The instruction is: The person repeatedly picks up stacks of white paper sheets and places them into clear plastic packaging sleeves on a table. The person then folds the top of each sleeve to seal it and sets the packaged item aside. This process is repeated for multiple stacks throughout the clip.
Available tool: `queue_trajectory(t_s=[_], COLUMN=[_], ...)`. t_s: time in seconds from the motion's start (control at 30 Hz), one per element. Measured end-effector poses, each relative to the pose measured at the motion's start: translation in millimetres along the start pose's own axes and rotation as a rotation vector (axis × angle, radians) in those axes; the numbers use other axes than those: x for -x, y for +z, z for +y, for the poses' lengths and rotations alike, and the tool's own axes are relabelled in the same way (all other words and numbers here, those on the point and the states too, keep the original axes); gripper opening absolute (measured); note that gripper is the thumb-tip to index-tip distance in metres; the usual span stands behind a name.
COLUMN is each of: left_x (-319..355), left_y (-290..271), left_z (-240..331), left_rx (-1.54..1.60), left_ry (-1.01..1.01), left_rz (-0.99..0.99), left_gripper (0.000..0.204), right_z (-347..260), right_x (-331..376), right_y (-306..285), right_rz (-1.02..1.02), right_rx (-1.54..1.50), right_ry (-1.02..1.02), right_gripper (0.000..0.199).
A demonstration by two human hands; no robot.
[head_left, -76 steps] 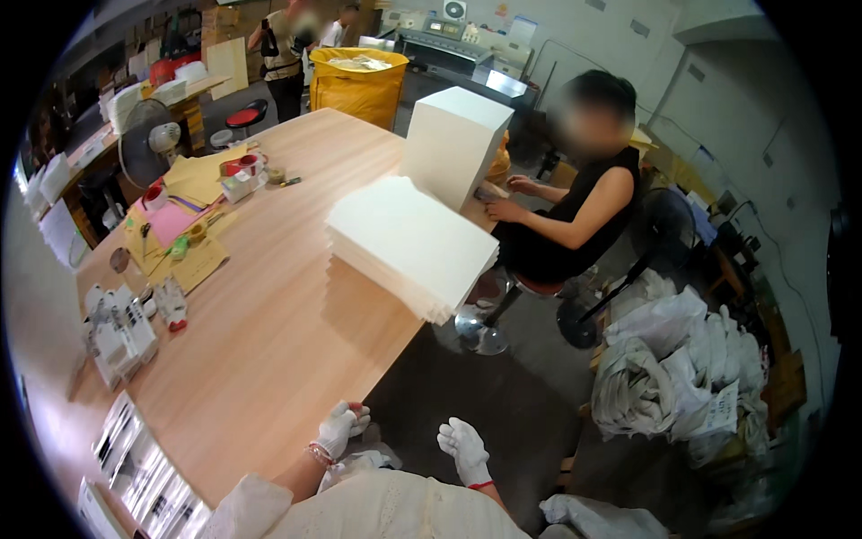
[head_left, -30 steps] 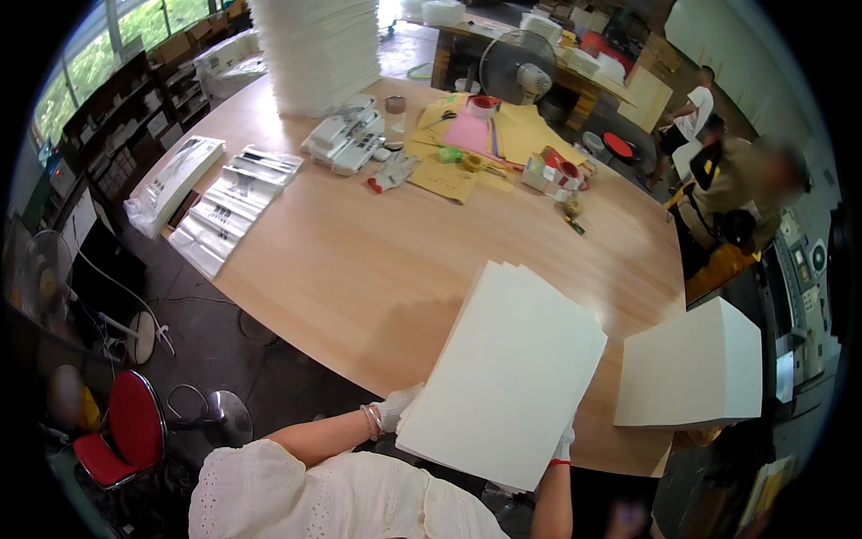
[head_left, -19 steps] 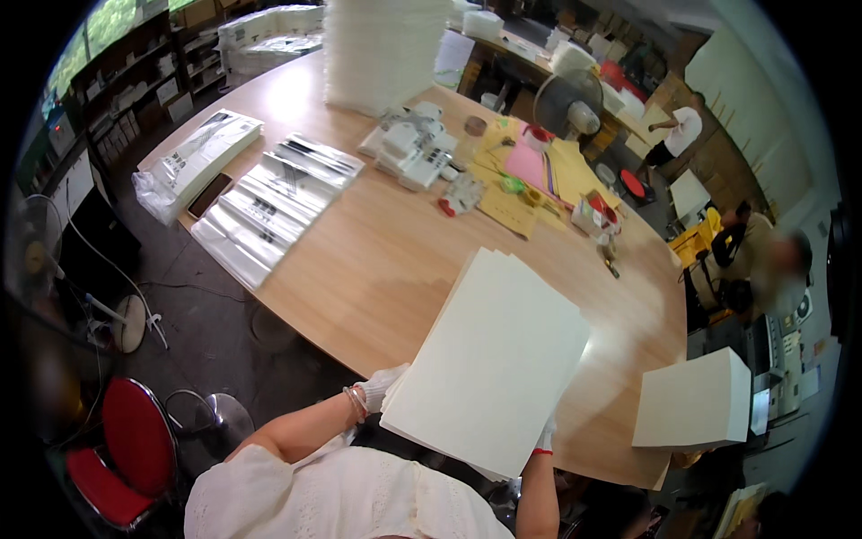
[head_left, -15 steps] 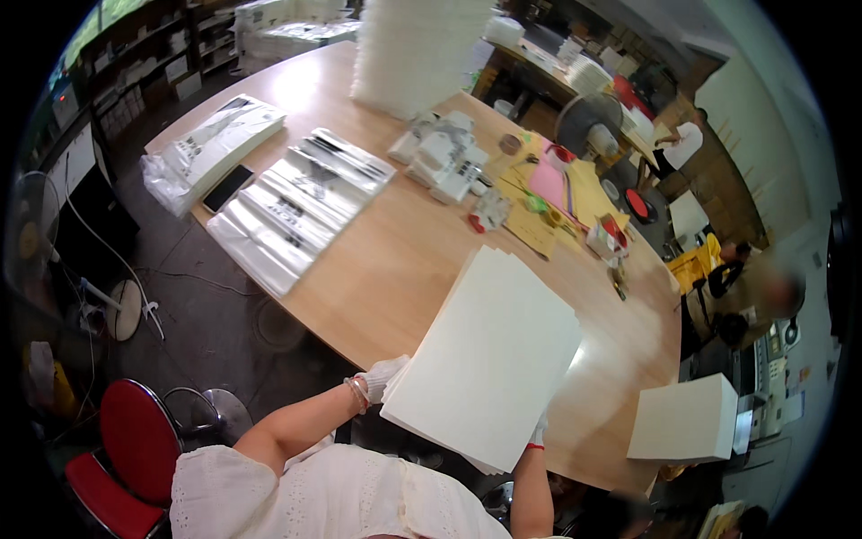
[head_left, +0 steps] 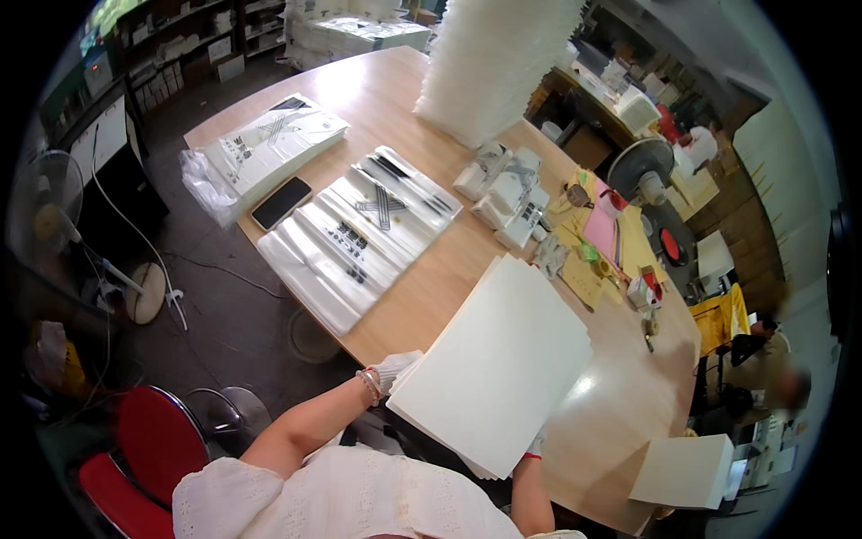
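Head view: a stack of white sheets (head_left: 498, 355) held above the near table (head_left: 422, 278) edge, tilted, between two gloved hands. Left hand (head_left: 392, 369) closed on the stack's near-left corner; right hand (head_left: 535, 444) mostly hidden beneath the near-right edge, grip not clear enough to tell, though apparently bearing the load from under. Judged fairly stiff yet bendable, probably weighty as a pile, smooth-faced and liable to slide sheet over sheet if tipped further; best taken at opposite edges, fingers under, thumbs on top. Farther left, clear bags (head_left: 359, 229) laid in rows, with a phone (head_left: 281, 202) beside them. Far off, a tall white pile (head_left: 498, 63). Near right, another sheet stack (head_left: 684, 472) on the table.
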State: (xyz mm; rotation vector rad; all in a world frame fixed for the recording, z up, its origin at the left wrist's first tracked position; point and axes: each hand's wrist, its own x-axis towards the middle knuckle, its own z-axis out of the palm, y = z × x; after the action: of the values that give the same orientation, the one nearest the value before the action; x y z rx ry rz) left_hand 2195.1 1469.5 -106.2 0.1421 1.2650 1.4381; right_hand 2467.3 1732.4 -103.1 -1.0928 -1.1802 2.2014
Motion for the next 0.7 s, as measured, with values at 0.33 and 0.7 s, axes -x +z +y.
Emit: queue_trajectory(t_s=[0.33, 0.7], left_x=[71, 63], left_y=[-59, -289], left_z=[62, 173], left_rx=[-0.361, -1.569], left_ry=[0.163, 0.675], left_rz=[0.127, 0.049], left_gripper=[0.021, 0.011], right_z=[27, 189], right_x=[36, 202], right_y=[1, 122], right_rz=[0.232, 1.065], right_rx=[-0.166, -0.574], right_ry=[-0.096, -0.256], right_gripper=[0.058, 0.033])
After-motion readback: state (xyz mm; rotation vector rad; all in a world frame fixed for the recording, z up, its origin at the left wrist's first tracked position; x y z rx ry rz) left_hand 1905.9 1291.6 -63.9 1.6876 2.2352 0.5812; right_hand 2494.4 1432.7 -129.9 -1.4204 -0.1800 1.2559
